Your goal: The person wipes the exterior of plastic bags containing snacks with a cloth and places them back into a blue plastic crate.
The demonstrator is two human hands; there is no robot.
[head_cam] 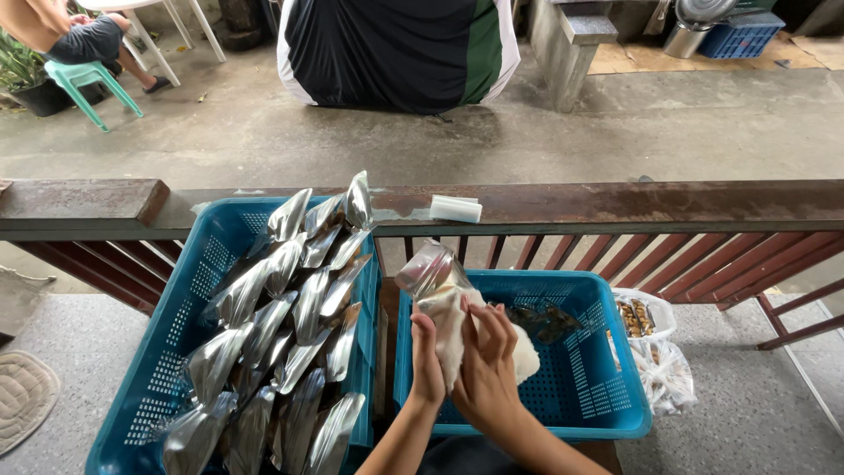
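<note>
Gripping clear pouch with left hand and right hand, both closed on lower half. Judged light, soft, slippery; best held low. Blue crate at 3 o'clock.

Pouch base hidden behind both hands, seated person cut off at top edge, silver packets cropped below

Soft, even daylight, faint shadows, glare on the silver pouches, sharp focus, wide-angle bending at the edges.
</note>
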